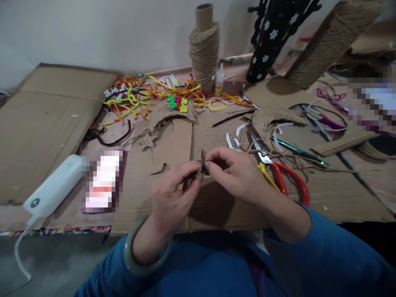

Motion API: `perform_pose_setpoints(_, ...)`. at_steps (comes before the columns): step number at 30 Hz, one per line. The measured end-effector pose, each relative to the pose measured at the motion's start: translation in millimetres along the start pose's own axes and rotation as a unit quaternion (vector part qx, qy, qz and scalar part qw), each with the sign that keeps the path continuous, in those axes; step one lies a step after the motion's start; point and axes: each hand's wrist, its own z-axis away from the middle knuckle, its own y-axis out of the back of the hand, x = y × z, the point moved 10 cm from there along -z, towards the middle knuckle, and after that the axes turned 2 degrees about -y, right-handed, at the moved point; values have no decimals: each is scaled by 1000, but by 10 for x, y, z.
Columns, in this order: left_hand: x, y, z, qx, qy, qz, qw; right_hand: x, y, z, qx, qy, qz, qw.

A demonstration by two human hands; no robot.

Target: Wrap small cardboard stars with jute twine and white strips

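Pinching a small dark-brown strip [203,156] just above the cardboard sheet [136,198]: left hand [176,189] and right hand [239,173] both have fingertips closed on it. Sheet lies on the worktop [69,210], near its front edge; pinkish cover shows around it. Scissors [280,177] lie beside the right forearm, twine crescent [262,121] beyond. Pipe cleaners [130,97] heap toward the pale wall [123,33], near the twine cone [204,49]. Nozzle bottle [219,82] stands upright beside the cone; can't tell its contents.
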Motion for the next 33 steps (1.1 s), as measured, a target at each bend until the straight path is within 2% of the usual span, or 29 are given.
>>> perform_pose_setpoints(5, -28, 4, 9, 4, 7, 14, 1000, 128, -58, -13, -15, -54, -98, 994)
perform_pose_setpoints(10, -75, 11, 28, 8, 19, 32, 999, 174, -106, -30, -26, -80, -161, 983)
perform_pose_setpoints(18, -111, 18, 43, 17, 28, 59, 998, 136, -83, -45, -27, -79, -168, 982)
perform_pose_setpoints(27, -262, -12, 90, 21, 95, 129, 987, 118, -95, -32, -27, -69, -173, 982)
perform_pose_setpoints(30, -320, -72, 92, 11, 144, 191, 971, 88, -26, -13, -4, -45, -120, 992)
perform_pose_setpoints(33, -398, -184, 106, -2, 212, 311, 927, 21, 58, 2, 24, -9, -37, 999)
